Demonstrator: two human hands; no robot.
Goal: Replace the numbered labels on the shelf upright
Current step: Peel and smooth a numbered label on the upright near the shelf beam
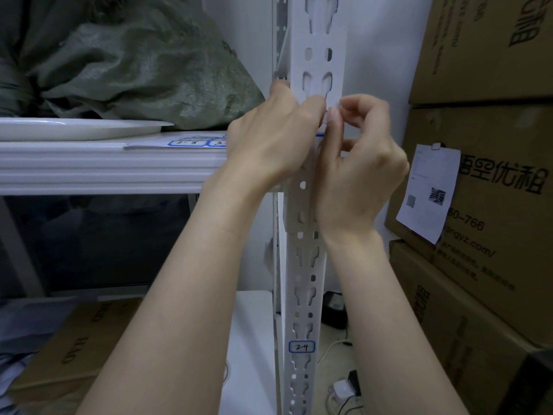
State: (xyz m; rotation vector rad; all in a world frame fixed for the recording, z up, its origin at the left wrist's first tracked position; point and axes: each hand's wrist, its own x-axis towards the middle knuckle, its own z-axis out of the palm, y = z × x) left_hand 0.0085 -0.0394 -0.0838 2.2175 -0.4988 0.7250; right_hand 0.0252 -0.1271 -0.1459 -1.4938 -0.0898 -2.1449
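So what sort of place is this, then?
Probably a storeroom: stacked cardboard boxes on the right, a white slotted shelf upright carrying a numbered label, and a green woven sack on the shelf.

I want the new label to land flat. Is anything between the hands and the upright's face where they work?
Nothing visible does. The left hand and right hand meet on the upright above the shelf beam, the right pinching what looks like a label. The spot beneath is hidden.
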